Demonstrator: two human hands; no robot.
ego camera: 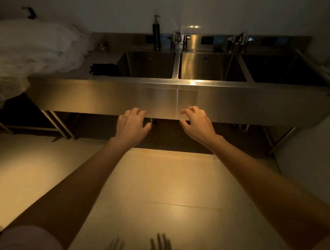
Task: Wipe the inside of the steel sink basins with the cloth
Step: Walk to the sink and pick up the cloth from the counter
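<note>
A long steel sink unit (119, 93) stands ahead with three basins: left basin (152, 67), middle basin (205, 67) and a dark right basin (277, 72). A dark folded cloth (103, 69) lies on the steel counter just left of the left basin. My left hand (131, 127) and my right hand (197, 123) are stretched out in front of the unit's front panel, fingers spread and curled, holding nothing. Both hands are below the rim, apart from the cloth.
Two taps (179, 40) (238, 39) and a dark pump bottle (156, 35) stand along the back ledge. A big white plastic-wrapped bundle (28, 48) fills the counter at left. Steel legs (60, 124) stand below. Pale floor (164, 183) lies underfoot; a wall closes the right side.
</note>
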